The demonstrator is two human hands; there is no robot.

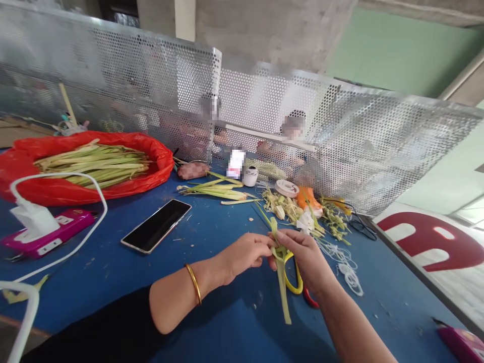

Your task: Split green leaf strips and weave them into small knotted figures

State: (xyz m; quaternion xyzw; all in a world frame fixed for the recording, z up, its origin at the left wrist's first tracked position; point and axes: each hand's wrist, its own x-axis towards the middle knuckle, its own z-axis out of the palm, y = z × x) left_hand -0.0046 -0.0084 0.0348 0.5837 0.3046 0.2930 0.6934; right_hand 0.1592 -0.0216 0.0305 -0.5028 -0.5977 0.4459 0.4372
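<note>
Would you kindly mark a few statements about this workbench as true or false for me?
1. The left hand and the right hand both pinch a green leaf strip. True.
2. The phone lies inside the red bag. False: it lies flat on the blue table, apart from the bag.
3. A gold bangle sits on the left wrist. True.
4. The red bag holds white string. False: it holds green stalks; the string lies on the table to the right of the hands.
5. A white charger is plugged into the pink power strip. True.
</note>
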